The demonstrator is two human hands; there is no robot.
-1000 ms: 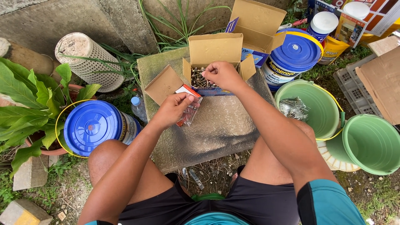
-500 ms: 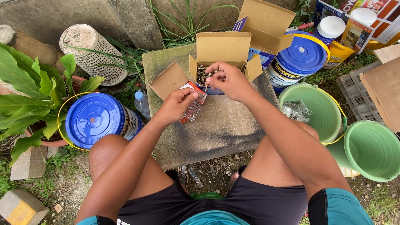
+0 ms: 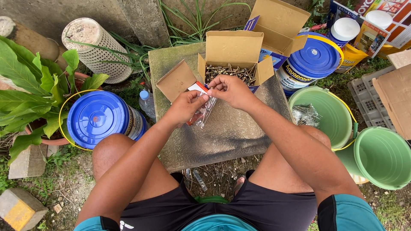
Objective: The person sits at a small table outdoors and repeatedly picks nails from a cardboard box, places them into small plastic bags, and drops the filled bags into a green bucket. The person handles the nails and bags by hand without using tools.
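On slab [image 3: 231, 137] | both hands grasp clear bag [image 3: 204, 112] | screw box [image 3: 231, 64] behind | green bucket [image 3: 321, 115] right

My clear bag [image 3: 204, 112] has a red header; brown box [image 3: 233, 57], blue lids [image 3: 99, 118], green buckets [image 3: 382, 157], mottled grey-green surface [image 3: 227, 132].

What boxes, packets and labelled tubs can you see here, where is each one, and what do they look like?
Open cardboard box: on the slab ahead, brown, holding metal screws.
Small clear packet: in the left hand, red-topped; the right hand is at its mouth.
Second cardboard box: behind, open, blue-printed sides.
Blue-lidded tub: left, round, yellow handle, label on its side.
Second blue-lidded tub: right, printed label.
Yellow container: far right, white cap.
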